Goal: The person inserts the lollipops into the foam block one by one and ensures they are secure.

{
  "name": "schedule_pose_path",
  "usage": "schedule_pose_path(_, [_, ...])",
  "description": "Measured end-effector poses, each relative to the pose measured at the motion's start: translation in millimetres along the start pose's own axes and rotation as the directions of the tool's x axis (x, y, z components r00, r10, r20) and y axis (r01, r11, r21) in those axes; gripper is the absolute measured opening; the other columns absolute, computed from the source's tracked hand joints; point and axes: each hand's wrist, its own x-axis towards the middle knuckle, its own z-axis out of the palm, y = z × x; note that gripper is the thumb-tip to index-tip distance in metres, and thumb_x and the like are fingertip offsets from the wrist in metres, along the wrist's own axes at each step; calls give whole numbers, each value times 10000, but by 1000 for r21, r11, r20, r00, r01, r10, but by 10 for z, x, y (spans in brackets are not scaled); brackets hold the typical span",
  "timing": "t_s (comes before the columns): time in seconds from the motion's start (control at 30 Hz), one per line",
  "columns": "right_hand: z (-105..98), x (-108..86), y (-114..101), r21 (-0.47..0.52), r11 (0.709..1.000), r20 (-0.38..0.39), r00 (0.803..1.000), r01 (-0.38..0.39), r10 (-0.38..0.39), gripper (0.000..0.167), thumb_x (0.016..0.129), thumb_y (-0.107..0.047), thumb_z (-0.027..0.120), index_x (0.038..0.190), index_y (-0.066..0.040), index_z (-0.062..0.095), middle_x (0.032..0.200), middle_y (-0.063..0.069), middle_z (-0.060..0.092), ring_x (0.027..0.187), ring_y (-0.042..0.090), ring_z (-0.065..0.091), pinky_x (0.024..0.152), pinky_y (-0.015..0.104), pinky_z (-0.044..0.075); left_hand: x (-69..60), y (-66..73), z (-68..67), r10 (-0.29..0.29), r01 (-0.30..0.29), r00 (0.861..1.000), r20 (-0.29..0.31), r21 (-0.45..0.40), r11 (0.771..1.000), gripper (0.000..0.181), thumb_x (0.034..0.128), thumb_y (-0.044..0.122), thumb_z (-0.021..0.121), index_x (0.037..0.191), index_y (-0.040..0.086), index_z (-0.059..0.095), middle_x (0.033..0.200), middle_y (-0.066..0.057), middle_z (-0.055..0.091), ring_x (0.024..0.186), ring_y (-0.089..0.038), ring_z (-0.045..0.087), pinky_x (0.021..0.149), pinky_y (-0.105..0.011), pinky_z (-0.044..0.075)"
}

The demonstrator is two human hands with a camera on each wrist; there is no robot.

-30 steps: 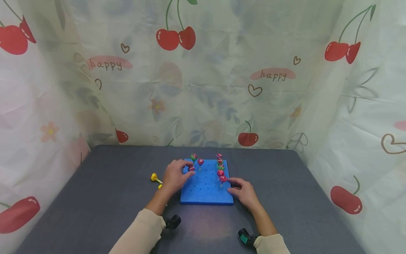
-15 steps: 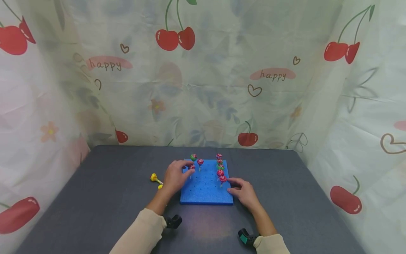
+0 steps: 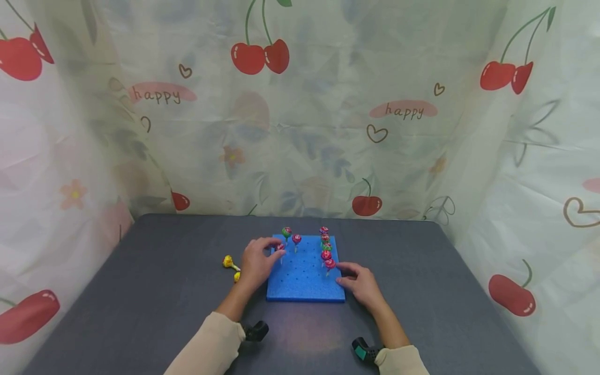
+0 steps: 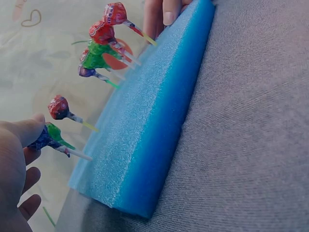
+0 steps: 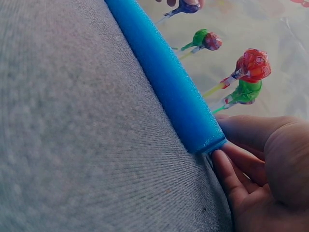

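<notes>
My left hand holds a lollipop with a dark blue-purple wrapper between thumb and fingers. Its white stick meets the top of the blue foam board near the left edge; how deep it sits cannot be told. At the board's right edge, my right hand grips the foam, the thumb near the top and the other fingers against the side. A green-and-red lollipop and a pink-red lollipop stand upright at the far left. Several more form a row along the right side, with a red lollipop nearest.
Two yellow lollipops, one of them a yellow lollipop with its stick showing, lie on the dark grey table left of the board, close to my left forearm. Small holes dot the foam. A cherry-print curtain hangs behind and at both sides.
My left hand has shifted slightly left, with the lollipop it holds. The right hand and the board stay in place.
</notes>
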Motion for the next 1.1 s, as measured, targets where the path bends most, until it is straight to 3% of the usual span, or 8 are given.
schedule_pose_path(0.43, [-11, -5, -13, 0, 1000, 4, 1000, -1, 1, 356, 889, -119, 719, 1241, -138, 663, 1255, 86, 615, 1140, 286, 582, 929, 452, 479, -28, -12, -10, -17, 17, 1000, 0, -3, 1000, 238, 832, 256, 793, 1038, 160, 720, 968, 3, 659, 963, -245, 569, 805, -401, 474])
schedule_pose_path(1.1, [-4, -1, -13, -1, 1000, 3, 1000, 3, -3, 348, 890, -114, 717, 1233, -139, 665, 1246, 80, 621, 1130, 279, 585, 928, 454, 479, 10, 3, -19, 13, -12, 999, 33, -44, 999, 265, 840, 240, 787, 1081, 166, 705, 1028, 0, 669, 1002, -241, 563, 821, -412, 476])
